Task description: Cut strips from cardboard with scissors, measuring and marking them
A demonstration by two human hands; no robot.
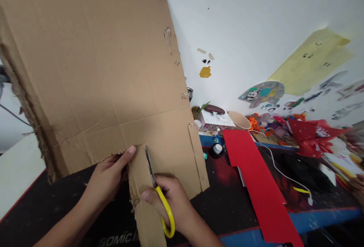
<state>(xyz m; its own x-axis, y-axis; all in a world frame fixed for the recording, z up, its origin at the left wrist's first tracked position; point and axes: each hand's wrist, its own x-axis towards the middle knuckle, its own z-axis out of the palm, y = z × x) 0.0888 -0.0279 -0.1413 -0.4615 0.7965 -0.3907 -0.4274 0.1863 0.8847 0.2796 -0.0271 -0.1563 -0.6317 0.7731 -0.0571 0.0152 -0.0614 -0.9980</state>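
Observation:
A large brown cardboard sheet (113, 69) stands tilted up before me, with torn edges and staples along its right side. My left hand (113, 169) grips its lower edge, thumb on the face and fingers hidden behind. My right hand (167, 197) is closed round a pair of scissors (166, 209) with yellow handles. One blade lies along the front of the cardboard in a cut; the other blade is hidden. Left of the cut hangs a partly cut cardboard strip (149, 220), still joined at its top, with my right thumb resting against it.
A black desk mat (222, 201) covers the table. To the right lie a long red card piece (261, 186), a white cable (274, 160) and a red wrapped bouquet (315, 137). A small black jar (217, 149) and a white box (214, 117) stand near the wall.

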